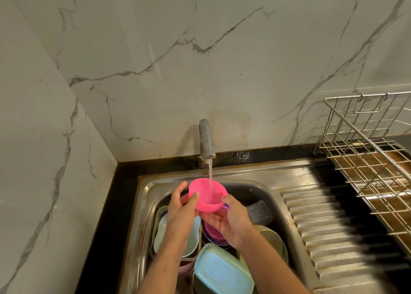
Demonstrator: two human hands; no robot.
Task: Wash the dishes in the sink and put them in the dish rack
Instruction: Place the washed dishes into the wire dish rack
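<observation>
- A pink plastic bowl (208,194) is held above the steel sink (275,183), tilted with its open side toward the wall, directly under the tap (206,141).
- A thin stream of water (210,178) runs from the tap's spout into the bowl's hollow.
- The left hand (180,209) grips the bowl's left rim, thumb curled over the edge and forefinger stretched up behind it.
- The right hand (231,220) cups the bowl from below and the right, fingers curled under its base and the thumb tip on the right rim.
- Beneath the hands the sink basin is crowded with other dishes: a pale blue oval dish (163,232) at the left, a pink and purple bowl stack (213,232) in the middle, a pale blue rectangular container (222,271) at the front, an olive green dish (272,238) at the right, and a dark grey container (260,212) behind it.
- The ribbed steel drainboard (322,222) lies right of the basin.
- A wire dish rack (367,151) stands at the far right, partly on the drainboard, well apart from the bowl.
- A black worktop (104,215) edges the sink at the left and back, below the marble-patterned wall (200,60).
</observation>
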